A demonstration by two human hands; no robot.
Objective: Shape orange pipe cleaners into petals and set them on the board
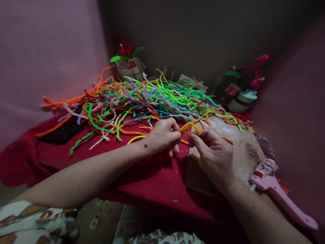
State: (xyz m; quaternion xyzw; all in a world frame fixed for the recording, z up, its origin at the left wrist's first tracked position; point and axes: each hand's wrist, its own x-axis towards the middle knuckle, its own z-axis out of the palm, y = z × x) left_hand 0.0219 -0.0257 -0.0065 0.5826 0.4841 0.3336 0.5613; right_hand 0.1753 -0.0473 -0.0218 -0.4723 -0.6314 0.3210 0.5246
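Between my two hands a yellow-orange pipe cleaner (189,125) is bent into a small arch above the front of the table. My left hand (166,135) pinches one side of it between thumb and fingers. On the other side, the thumb and fingertips of my right hand (214,152) grip it, close to the left hand. A strip of the same colour sticks out past the right hand's knuckles. Just beyond my hands lies a big tangled heap of pipe cleaners (162,98) in green, orange, purple, blue and other colours.
A red cloth (152,176) covers the table. Under my right hand is a cardboard sheet (228,135) with glue-like smears. A pink glue gun (279,193) lies at right. Behind stand a pale container (242,101), pink flowers (257,78) and a red flower (125,49). A dark flat object (59,130) lies left.
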